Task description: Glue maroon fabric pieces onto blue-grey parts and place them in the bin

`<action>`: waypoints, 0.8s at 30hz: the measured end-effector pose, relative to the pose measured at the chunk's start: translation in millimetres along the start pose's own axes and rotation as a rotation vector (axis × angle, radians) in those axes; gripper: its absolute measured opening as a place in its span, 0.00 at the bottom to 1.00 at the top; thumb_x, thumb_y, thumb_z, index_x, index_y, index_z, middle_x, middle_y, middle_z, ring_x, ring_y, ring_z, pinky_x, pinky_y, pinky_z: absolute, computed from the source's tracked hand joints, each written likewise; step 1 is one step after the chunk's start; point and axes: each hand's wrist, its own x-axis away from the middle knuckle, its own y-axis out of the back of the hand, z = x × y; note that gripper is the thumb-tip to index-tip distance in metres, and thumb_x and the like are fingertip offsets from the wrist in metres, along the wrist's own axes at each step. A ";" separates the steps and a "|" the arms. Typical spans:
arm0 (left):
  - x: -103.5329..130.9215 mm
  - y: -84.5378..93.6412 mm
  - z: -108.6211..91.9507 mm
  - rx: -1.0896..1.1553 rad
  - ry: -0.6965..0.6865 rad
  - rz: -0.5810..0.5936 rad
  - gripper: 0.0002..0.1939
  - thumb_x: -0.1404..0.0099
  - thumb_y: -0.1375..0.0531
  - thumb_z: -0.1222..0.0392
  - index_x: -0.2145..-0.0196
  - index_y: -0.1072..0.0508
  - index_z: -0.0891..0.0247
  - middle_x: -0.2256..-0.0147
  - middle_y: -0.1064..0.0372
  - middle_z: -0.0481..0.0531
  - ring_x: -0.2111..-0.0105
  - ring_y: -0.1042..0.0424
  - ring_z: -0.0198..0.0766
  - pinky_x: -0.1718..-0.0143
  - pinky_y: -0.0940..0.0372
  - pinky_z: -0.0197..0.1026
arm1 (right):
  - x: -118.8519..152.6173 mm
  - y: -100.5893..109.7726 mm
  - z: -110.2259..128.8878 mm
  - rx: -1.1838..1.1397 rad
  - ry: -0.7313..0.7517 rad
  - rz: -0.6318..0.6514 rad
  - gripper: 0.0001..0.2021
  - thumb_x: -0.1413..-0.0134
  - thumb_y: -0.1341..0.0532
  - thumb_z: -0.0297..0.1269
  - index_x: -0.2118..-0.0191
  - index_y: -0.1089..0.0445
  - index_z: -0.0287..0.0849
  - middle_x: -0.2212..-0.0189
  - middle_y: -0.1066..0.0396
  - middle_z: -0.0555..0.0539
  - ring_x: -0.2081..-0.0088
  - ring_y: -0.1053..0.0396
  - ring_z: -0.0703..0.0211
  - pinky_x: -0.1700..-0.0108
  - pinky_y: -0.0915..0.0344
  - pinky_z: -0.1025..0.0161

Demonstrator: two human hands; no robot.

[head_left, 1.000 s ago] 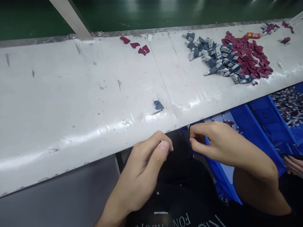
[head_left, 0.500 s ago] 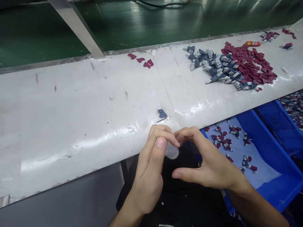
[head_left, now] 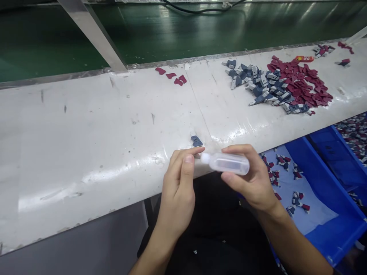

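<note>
My right hand (head_left: 252, 177) grips a small translucent bottle (head_left: 229, 163) between thumb and fingers. The bottle lies sideways in the air, its white cap end pointing left at my left fingertips. My left hand (head_left: 180, 187) is closed, thumb against the bent fingers; a small dark tip shows by the bottle's cap, but what the hand holds is too hidden to name. Just beyond my left fingers, a dark blue-grey piece (head_left: 196, 141) lies on the white work surface (head_left: 100, 126).
Several maroon pieces (head_left: 171, 76) lie near the back edge. At the right are a pile of blue-and-grey parts (head_left: 262, 82) and a maroon pile (head_left: 308, 84), with an orange-red tube (head_left: 304, 59) behind. A blue bin (head_left: 327, 183) with assembled parts stands at lower right.
The bottle has come out from between my hands and turned sideways, now in my right hand's grip. My right fingers have closed around it. My left hand has shifted slightly left.
</note>
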 end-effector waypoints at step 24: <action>-29.7 -12.2 41.5 -0.737 -0.412 -0.244 0.11 0.30 0.29 0.59 0.52 0.21 0.59 0.56 0.24 0.55 0.50 0.32 0.54 0.49 0.38 0.55 | -66.9 -13.6 -31.2 -0.112 0.005 -0.219 0.20 0.43 0.23 0.55 0.60 0.23 0.44 0.73 0.29 0.53 0.78 0.39 0.66 0.79 0.41 0.64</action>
